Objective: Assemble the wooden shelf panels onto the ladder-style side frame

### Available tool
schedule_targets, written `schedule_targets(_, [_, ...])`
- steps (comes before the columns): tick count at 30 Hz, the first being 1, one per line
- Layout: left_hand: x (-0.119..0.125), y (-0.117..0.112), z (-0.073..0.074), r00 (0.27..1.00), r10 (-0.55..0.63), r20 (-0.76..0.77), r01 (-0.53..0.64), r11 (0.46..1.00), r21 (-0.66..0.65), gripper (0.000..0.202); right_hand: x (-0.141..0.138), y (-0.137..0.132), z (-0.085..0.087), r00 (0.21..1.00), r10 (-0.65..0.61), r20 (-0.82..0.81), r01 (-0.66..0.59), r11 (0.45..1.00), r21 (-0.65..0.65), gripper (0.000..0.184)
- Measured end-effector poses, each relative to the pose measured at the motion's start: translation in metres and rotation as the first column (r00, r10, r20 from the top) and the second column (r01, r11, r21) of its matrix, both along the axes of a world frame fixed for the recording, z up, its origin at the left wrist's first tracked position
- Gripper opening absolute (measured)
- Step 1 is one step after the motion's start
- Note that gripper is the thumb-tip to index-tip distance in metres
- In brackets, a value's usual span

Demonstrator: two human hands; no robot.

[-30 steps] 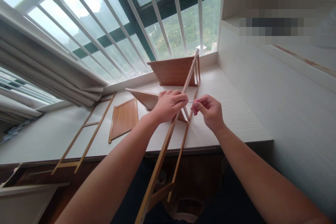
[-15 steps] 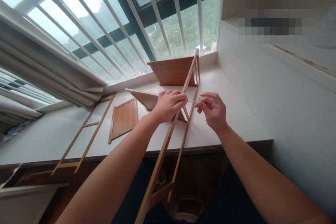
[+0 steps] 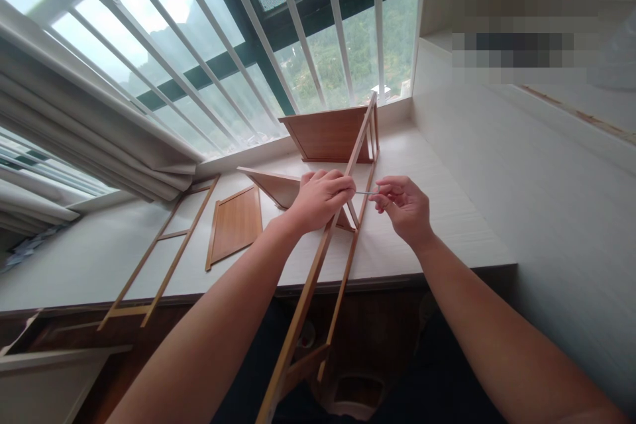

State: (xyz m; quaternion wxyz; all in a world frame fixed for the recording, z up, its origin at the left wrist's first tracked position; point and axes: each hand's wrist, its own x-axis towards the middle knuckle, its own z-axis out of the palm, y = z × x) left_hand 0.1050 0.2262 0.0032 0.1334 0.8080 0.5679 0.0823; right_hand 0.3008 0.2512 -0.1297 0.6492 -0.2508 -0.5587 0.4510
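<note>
My left hand (image 3: 325, 197) is wrapped over the upper rail of a wooden ladder-like side frame (image 3: 308, 285) and the edge of a shelf panel (image 3: 271, 184) joined to it. A thin metal hex key (image 3: 366, 193) reaches from the rail beside my left fingers to my right hand (image 3: 403, 207). The fingers of my right hand pinch its bent end. Farther back, a second shelf panel (image 3: 330, 134) is attached to the same frame. What the key's tip sits in is hidden by my left fingers.
On the white ledge (image 3: 437, 212) to the left lie a loose wooden panel (image 3: 234, 225) and another side frame (image 3: 186, 233), which overhangs the front edge. A barred window (image 3: 298, 33) is behind, with a grey curtain (image 3: 89, 106) at left. A pale wall (image 3: 497, 165) bounds the right.
My right hand has shifted very slightly, with its fingers turned a little around the hex key's bent end. My left hand and the wooden frame stay in place.
</note>
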Motion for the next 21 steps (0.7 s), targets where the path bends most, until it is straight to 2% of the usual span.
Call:
schedule_targets(7, [-0.0015,0.0021,-0.0017,1.000,-0.014,-0.025,0.014,1.000,0.001,0.033,0.0005,-0.0013,0.0042,0.999,-0.039,0.020,0.040,0.997,-0.062,0.025])
schedule_targets(14, [-0.0020,0.0011,-0.0020,0.999,-0.012,-0.029,0.012,1.000,0.003,0.033,-0.0037,0.0021,-0.0039,0.997,-0.076,0.017,0.077,0.994,-0.073,0.023])
schedule_targets(21, [-0.0015,0.0020,-0.0012,0.999,-0.020,-0.032,0.020,1.000,0.008,0.032,-0.0065,-0.0024,-0.0037,0.995,-0.048,0.093,0.054,0.997,-0.061,0.027])
